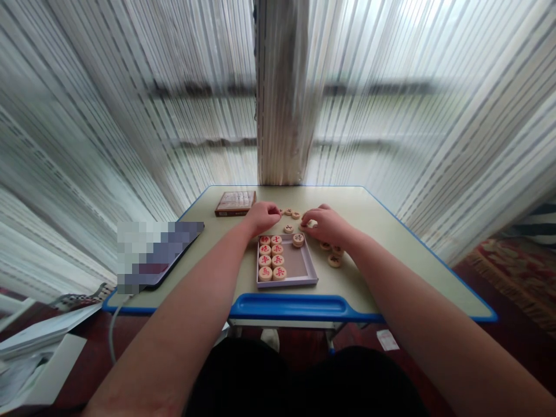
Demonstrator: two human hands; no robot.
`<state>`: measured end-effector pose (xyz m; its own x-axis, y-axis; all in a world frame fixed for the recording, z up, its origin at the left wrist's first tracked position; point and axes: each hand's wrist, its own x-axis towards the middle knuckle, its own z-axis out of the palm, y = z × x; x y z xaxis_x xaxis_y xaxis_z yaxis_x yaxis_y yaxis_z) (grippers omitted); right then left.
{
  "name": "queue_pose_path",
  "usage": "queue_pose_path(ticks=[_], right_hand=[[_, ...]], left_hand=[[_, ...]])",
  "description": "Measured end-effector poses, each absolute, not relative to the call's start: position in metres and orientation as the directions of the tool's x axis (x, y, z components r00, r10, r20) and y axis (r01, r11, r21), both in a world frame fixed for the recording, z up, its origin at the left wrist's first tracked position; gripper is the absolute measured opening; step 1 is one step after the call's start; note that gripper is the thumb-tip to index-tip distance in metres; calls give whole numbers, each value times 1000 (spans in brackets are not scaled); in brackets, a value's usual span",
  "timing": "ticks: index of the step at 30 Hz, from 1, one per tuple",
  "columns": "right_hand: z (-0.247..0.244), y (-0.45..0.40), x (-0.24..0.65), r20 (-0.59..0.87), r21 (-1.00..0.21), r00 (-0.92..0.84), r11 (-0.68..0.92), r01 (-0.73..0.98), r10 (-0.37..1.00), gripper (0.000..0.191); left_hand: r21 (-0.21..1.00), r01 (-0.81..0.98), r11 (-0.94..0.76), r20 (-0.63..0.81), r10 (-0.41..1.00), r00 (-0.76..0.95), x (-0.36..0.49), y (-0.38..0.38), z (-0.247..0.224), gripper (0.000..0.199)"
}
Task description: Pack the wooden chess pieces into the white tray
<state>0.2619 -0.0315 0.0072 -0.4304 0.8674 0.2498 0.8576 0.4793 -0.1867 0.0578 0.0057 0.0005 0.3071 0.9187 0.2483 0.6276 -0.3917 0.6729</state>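
A shallow open box (309,255) stands on the table and holds Chinese chess pieces. Two columns of red-marked pieces (278,260) fill its left side, and one dark-marked piece (297,240) sits at its upper right. Beyond the box, my left hand (264,215) is closed with its fingertips together; whatever they hold is hidden. Several loose pieces (296,215) lie just right of those fingertips, and a single piece (288,229) rests between my hands. My right hand (325,223) grips a Chinese chess piece (303,225) with its fingertips at the table. More loose pieces (334,260) lie below my right wrist.
A flat brown box lid (236,202) lies at the back left of the table. At the left edge is a dark tablet-like device (174,255), partly blurred out, with a white cable (113,330). A blue pen tray (291,307) runs along the front edge (434,317).
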Motion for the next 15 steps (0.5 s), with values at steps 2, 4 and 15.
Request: queue_pose_path(ticks=[2, 4, 15], right_hand=[[10, -34, 262, 239, -209, -426, 475, 855, 872, 14], [12, -36, 261, 224, -231, -412, 459, 858, 883, 15], [38, -57, 260, 123, -318, -354, 375, 871, 927, 18]], left_hand=[[659, 638, -398, 250, 916, 314, 57, 5, 1, 20], [650, 644, -403, 251, 914, 319, 57, 6, 1, 21], [621, 669, -409, 255, 912, 321, 58, 7, -4, 22]])
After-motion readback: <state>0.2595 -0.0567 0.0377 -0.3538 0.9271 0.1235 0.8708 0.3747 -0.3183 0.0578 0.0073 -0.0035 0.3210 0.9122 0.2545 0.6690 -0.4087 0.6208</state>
